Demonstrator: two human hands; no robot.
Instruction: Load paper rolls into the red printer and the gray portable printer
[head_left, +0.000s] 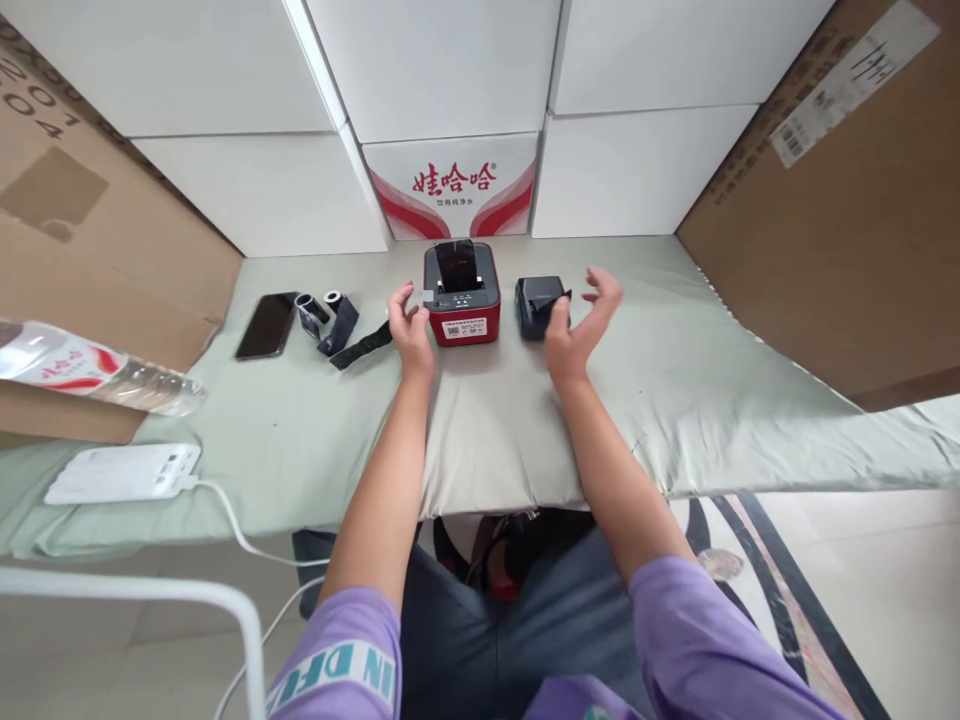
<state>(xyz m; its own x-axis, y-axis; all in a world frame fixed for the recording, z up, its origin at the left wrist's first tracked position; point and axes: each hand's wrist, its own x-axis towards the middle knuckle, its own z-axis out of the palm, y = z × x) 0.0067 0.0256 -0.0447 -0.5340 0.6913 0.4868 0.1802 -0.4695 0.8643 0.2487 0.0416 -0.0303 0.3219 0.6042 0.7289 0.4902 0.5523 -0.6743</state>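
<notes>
A red and black label printer stands on the cloth-covered table, with a glossy black strip on its top. Close by its left side is my left hand, fingers curved and apart, holding nothing that I can see. A smaller black device, like a portable printer, sits to the right with a black flap or strip on top. My right hand is spread at its right side, the thumb near or touching that strip; contact cannot be made out. Left of my left hand lies an unrolled black ribbon with its rolls.
Left of the rolls lies a dark phone. Farther left are a water bottle and a white power bank with a cable. White boxes line the back. Brown cartons flank the table.
</notes>
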